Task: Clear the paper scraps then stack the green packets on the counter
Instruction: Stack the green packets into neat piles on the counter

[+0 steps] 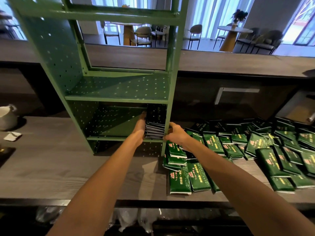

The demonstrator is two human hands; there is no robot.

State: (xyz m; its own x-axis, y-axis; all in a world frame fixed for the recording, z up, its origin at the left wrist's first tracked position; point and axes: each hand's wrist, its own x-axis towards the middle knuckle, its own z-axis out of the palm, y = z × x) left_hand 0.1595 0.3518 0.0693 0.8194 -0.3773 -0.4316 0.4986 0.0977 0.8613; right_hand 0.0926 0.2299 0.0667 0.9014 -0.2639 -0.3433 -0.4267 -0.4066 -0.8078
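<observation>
**Packet Stack Handling at the Shelf**

Head view: the packet stack [156, 123] sat in the lower bay of the green shelf [119, 87], centre frame. Loose packets [238, 150] covered the counter [68, 167] at right. We pressed the left hand [140, 128] flat against the stack's left flank. The right hand [175, 133] curled at the right upright; we could not tell its hold. We judged the packets light, soft and slick: clamp both flanks.
</observation>
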